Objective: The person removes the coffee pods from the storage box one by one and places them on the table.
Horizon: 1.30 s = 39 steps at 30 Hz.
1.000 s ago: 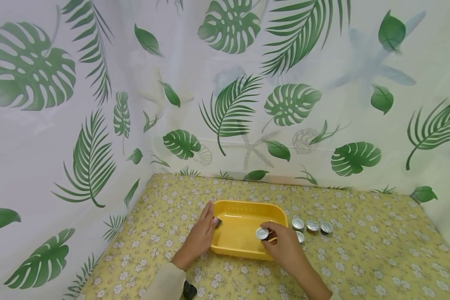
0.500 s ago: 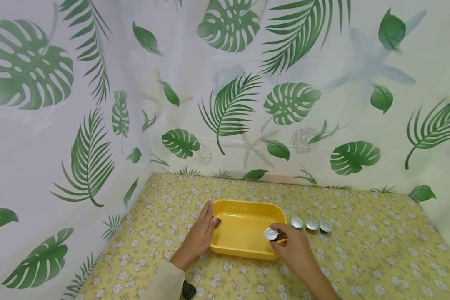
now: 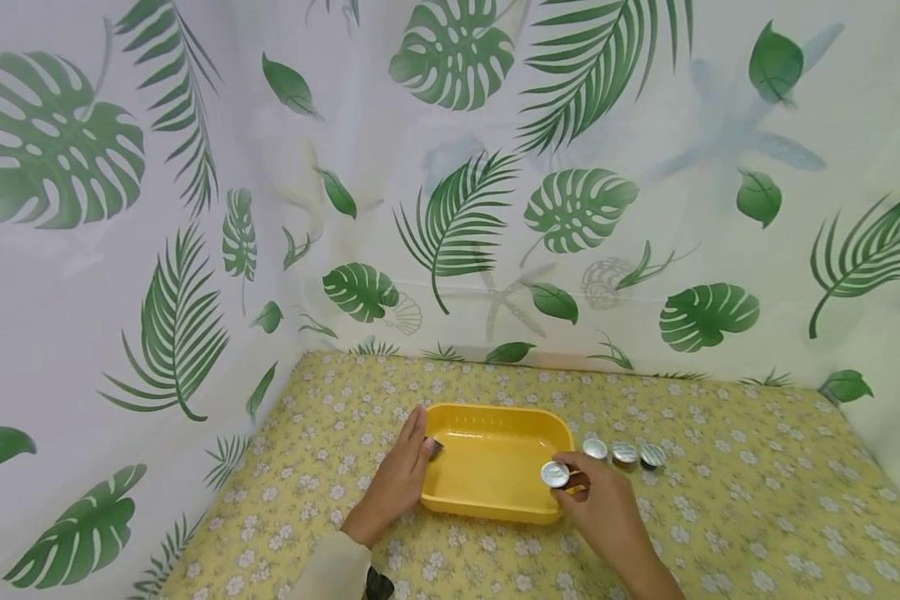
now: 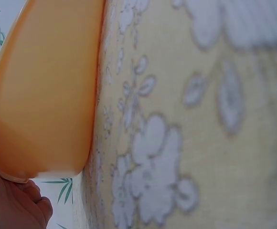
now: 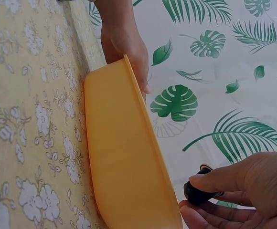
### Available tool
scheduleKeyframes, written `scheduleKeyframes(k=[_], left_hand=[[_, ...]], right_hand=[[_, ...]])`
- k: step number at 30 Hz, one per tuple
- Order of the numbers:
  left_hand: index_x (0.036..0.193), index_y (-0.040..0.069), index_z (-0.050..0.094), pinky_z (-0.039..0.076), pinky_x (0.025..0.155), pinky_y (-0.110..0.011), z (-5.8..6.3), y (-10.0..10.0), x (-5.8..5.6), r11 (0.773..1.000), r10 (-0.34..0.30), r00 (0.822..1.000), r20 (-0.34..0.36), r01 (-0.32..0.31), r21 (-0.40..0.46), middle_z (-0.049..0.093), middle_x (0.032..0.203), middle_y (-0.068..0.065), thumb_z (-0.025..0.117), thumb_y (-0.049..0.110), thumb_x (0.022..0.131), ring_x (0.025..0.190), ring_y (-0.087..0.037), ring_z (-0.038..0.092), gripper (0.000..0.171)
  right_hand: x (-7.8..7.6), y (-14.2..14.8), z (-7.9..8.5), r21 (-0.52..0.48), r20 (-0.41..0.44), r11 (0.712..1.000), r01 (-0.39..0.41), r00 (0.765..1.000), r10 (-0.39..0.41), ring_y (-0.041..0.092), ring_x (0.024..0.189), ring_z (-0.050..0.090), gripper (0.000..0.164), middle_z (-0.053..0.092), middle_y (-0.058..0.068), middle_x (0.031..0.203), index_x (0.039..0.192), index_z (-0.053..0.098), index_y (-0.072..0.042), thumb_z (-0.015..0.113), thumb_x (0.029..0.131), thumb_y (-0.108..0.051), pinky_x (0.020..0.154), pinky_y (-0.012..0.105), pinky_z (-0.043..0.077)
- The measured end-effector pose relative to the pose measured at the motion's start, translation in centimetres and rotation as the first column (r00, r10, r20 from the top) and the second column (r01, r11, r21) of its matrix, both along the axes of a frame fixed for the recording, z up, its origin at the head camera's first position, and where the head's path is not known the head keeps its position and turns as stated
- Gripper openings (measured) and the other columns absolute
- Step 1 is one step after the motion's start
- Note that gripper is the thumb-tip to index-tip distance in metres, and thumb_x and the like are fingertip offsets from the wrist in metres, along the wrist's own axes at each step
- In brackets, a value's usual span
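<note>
A yellow plastic tray sits on the cloth in the head view. My left hand grips its left side, thumb over the rim and fingers along the outside. By the thumb tip a small dark thing shows inside the tray; its kind is unclear. My right hand pinches a coffee pod above the tray's right end, silver lid facing up. In the right wrist view the pod's dark body shows between thumb and fingers.
Three more coffee pods with silver lids stand right of the tray: one nearest the tray, a middle pod and an outer pod. A flowered yellow cloth lies below. A leaf-patterned curtain rises behind and at the left.
My right hand has moved rightward with the pod, from further inside the tray to its right end. A pod beside that hand earlier is no longer visible. My left hand stays put.
</note>
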<state>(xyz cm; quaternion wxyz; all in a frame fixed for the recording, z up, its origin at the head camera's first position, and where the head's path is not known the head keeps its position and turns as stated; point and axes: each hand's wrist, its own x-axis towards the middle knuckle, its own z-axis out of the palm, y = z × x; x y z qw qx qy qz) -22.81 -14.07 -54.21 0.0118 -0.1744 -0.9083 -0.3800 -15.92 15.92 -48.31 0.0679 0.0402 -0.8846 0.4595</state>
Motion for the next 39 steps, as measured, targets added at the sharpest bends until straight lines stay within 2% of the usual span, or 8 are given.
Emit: scheduleKeyframes(k=[2, 9, 15, 18, 26, 39], left_hand=[[0.164, 0.008, 0.008, 0.024, 0.121, -0.051, 0.0, 0.0, -0.1, 1.000, 0.002, 1.000, -0.007, -0.002, -0.007, -0.002, 0.170, 0.001, 0.029, 0.034, 0.114, 0.154, -0.026, 0.014, 0.061], [0.163, 0.013, 0.004, 0.024, 0.121, -0.049, 0.1, 0.0, 0.0, 1.000, 0.004, 1.000, 0.006, -0.004, -0.016, -0.002, 0.170, 0.001, 0.028, 0.037, 0.114, 0.154, -0.025, 0.014, 0.060], [0.163, 0.012, 0.004, 0.023, 0.121, -0.049, 0.2, 0.0, 0.0, 1.000, 0.007, 1.000, 0.006, -0.007, -0.018, -0.002, 0.170, 0.001, 0.029, 0.035, 0.114, 0.154, -0.025, 0.013, 0.060], [0.163, 0.012, 0.005, 0.023, 0.121, -0.049, 0.2, 0.0, 0.0, 1.000, 0.004, 1.000, 0.002, -0.004, -0.011, -0.001, 0.170, 0.001, 0.029, 0.034, 0.114, 0.154, -0.025, 0.013, 0.059], [0.164, 0.010, 0.005, 0.023, 0.121, -0.050, 0.1, 0.0, 0.0, 1.000, 0.004, 1.000, 0.006, -0.004, -0.008, -0.002, 0.170, 0.001, 0.029, 0.036, 0.114, 0.154, -0.026, 0.013, 0.061], [0.163, 0.015, 0.002, 0.023, 0.121, -0.049, 0.2, 0.0, 0.0, 1.000, 0.003, 1.000, 0.014, -0.003, -0.009, -0.003, 0.170, 0.002, 0.028, 0.038, 0.113, 0.155, -0.025, 0.012, 0.061]], right_hand=[[0.1, 0.2, 0.0, -0.002, -0.006, 1.000, 0.005, 1.000, -0.005, 0.022, 0.090, 0.071, 0.044, 0.073, 0.011, 0.106, 0.121, 0.070, 0.000, 0.082, 0.080, 0.007, 0.070, 0.025, 0.059], [0.8, 0.9, -0.1, -0.021, -0.027, 1.000, 0.022, 0.999, -0.022, 0.023, 0.092, 0.071, 0.046, 0.071, 0.012, 0.111, 0.124, 0.069, -0.002, 0.083, 0.081, 0.005, 0.072, 0.025, 0.059], [1.1, 1.5, -0.2, 0.006, -0.048, 0.999, 0.051, 0.998, -0.051, 0.023, 0.091, 0.071, 0.046, 0.072, 0.011, 0.112, 0.124, 0.069, -0.003, 0.084, 0.081, 0.002, 0.071, 0.024, 0.058], [1.2, 1.8, -0.1, 0.022, -0.031, 0.998, 0.063, 0.998, -0.063, 0.021, 0.088, 0.069, 0.047, 0.072, 0.010, 0.110, 0.125, 0.070, -0.004, 0.084, 0.080, 0.001, 0.068, 0.023, 0.057], [1.7, 2.8, 0.1, 0.031, 0.080, 0.994, 0.107, 0.991, -0.109, 0.018, 0.084, 0.068, 0.048, 0.072, 0.010, 0.102, 0.127, 0.069, -0.005, 0.084, 0.082, -0.002, 0.067, 0.024, 0.057], [1.7, 5.3, -1.1, 0.063, 0.116, 0.989, 0.137, 0.983, -0.144, 0.024, 0.085, 0.072, 0.047, 0.074, 0.015, 0.103, 0.127, 0.067, -0.001, 0.083, 0.083, -0.004, 0.067, 0.031, 0.060]])
